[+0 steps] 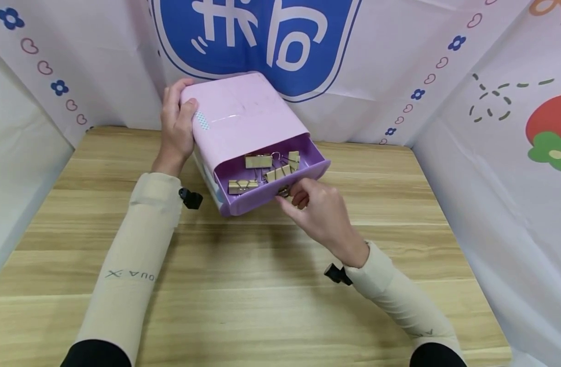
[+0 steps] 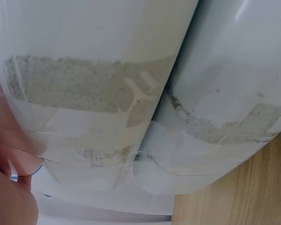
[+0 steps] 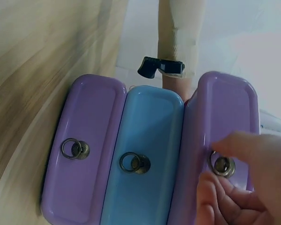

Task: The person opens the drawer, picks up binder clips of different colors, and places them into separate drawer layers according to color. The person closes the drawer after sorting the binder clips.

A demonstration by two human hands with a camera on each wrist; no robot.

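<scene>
A small drawer cabinet (image 1: 244,117) with a pink top stands towards the back of the table. My left hand (image 1: 177,125) grips its rear left corner, thumb on the top edge; fingers (image 2: 14,187) show at the edge of the left wrist view. The purple top drawer (image 1: 244,204) is pulled partway out, with several gold binder clips (image 1: 258,161) inside. My right hand (image 1: 319,214) pinches the ring handle (image 3: 221,165) on that drawer's front between thumb and fingers. Beneath it, a blue drawer (image 3: 145,108) and another purple drawer (image 3: 86,187) are pushed in, each with a ring handle.
The wooden table (image 1: 244,306) extends in front of and around the cabinet. A printed white cloth (image 1: 354,117) hangs close behind it, and more white cloth (image 1: 473,153) rises on the right. Small black cameras (image 1: 190,199) are worn at the wrists.
</scene>
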